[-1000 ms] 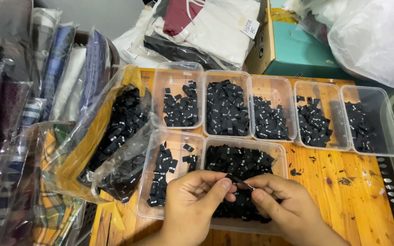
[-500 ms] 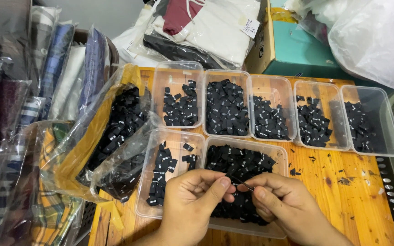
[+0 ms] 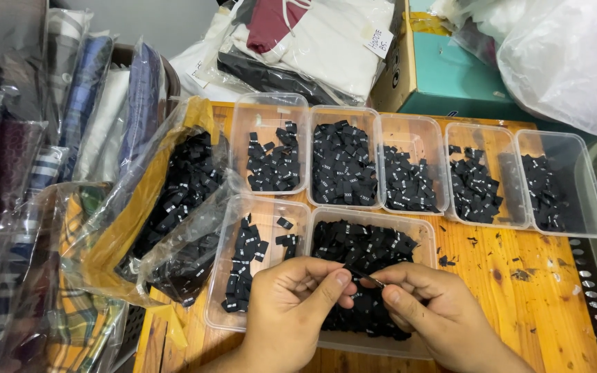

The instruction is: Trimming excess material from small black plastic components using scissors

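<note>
- Pinching one small black label (image 3: 370, 279) between both thumbs and forefingers, left hand (image 3: 295, 311) and right hand (image 3: 430, 311) meet over the front tub (image 3: 374, 342) at the table's (image 3: 519, 304) near edge.
- Risk: a loosened pinch could drop it into the wrong tub (image 3: 226, 304) just beside.

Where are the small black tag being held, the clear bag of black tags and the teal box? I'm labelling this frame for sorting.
small black tag (image 3: 366, 278), head view, on its middle between the fingertips.
clear bag of black tags (image 3: 174, 200), head view, on its filled middle.
teal box (image 3: 450, 79), head view, on its top face.
</note>
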